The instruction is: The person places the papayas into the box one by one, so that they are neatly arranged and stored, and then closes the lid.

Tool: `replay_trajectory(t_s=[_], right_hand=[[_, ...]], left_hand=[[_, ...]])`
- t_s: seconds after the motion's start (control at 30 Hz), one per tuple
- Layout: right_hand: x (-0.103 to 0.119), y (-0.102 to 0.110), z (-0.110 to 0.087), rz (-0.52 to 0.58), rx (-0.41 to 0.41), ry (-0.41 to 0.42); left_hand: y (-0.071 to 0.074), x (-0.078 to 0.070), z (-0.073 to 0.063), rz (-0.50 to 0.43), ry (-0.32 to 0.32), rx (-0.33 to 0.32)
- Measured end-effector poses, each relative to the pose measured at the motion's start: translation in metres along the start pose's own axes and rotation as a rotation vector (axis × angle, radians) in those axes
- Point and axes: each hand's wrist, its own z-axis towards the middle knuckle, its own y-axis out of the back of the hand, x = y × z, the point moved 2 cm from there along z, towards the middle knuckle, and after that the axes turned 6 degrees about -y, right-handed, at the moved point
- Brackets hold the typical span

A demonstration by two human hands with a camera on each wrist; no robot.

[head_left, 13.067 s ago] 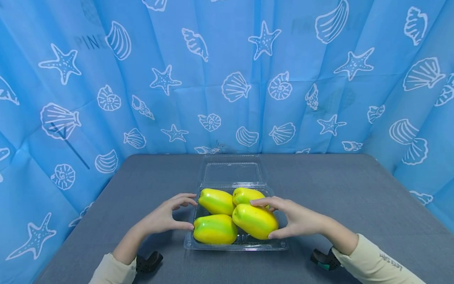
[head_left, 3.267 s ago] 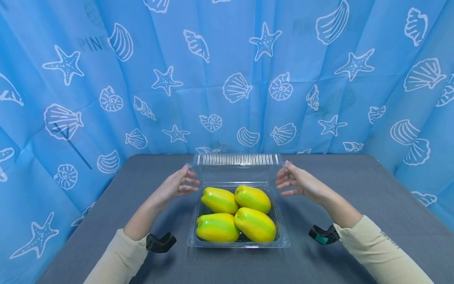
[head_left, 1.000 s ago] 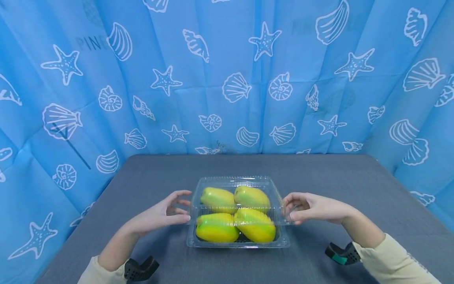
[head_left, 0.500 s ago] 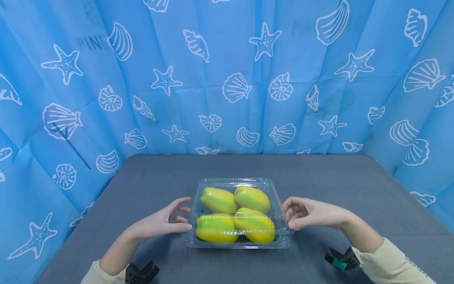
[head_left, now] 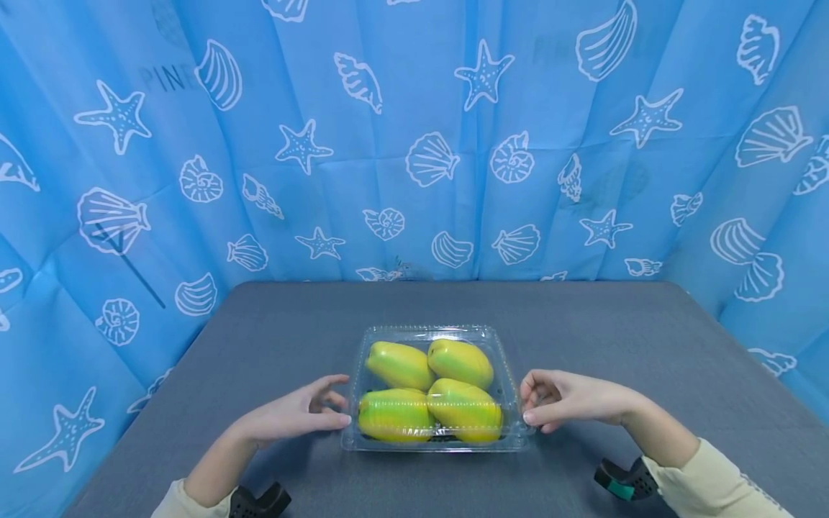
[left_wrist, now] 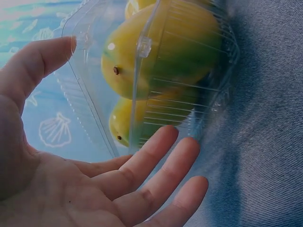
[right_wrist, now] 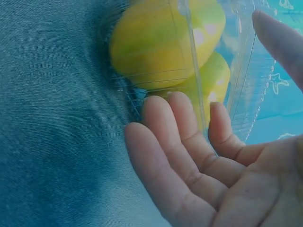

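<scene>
In the head view, a clear plastic clamshell box (head_left: pixel 435 447) holds several yellow-green mangoes (head_left: pixel 395 415) in two rows. Its transparent lid (head_left: pixel 427 332) is folded over them, and in both wrist views the lid's front still tilts up from the base rim. The left hand (head_left: pixel 304 411) is at the box's left side: thumb tip on the lid's front corner, index finger near its side edge, other fingers relaxed beside the ribbed wall (left_wrist: pixel 175 109). At the right side, the right hand (head_left: pixel 570 399) touches the lid's edge with its thumb, fingers loosely bent beside the wall.
The box rests on a grey cloth-covered table (head_left: pixel 583 324). A blue curtain (head_left: pixel 414 86) with white shell and starfish prints hangs behind and on both sides. Black wrist mounts (head_left: pixel 627 480) are worn below the light sleeves (head_left: pixel 719 475).
The lid, upright a few seconds ago and half lowered one second ago, has come down further toward the front rim. Both hands have moved down and slightly toward the person with it.
</scene>
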Motion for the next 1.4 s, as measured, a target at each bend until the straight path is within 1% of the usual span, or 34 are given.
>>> replay_trajectory(t_s=[0.1, 0.2, 0.37, 0.53, 0.67, 0.93, 1.17, 1.27, 1.4], right_hand=[[-0.002, -0.001, 0.0, 0.001, 0.001, -0.041], [-0.004, -0.003, 0.001, -0.001, 0.032, -0.041], [-0.007, -0.005, 0.003, 0.005, 0.11, -0.016], [-0.01, -0.009, 0.007, 0.019, 0.163, 0.005], [-0.012, -0.013, 0.01, 0.043, 0.207, 0.02], [-0.016, -0.019, 0.014, 0.109, 0.29, 0.062], [-0.02, -0.021, 0.017, 0.171, 0.341, 0.115], [-0.021, -0.022, 0.018, 0.187, 0.357, 0.128], [-0.021, -0.024, 0.018, 0.197, 0.355, 0.137]], left_hand=[[-0.001, 0.0, 0.0, 0.004, 0.004, 0.012], [-0.002, 0.001, 0.0, 0.0, 0.002, 0.031], [-0.003, 0.003, -0.001, -0.031, -0.015, 0.076], [-0.004, 0.005, -0.001, -0.073, -0.033, 0.108], [-0.005, 0.005, -0.001, -0.105, -0.054, 0.129], [-0.007, 0.007, 0.001, -0.162, -0.07, 0.154], [-0.007, 0.007, 0.002, -0.202, -0.088, 0.182], [-0.007, 0.007, 0.004, -0.21, -0.076, 0.182], [-0.008, 0.007, 0.006, -0.218, -0.064, 0.178]])
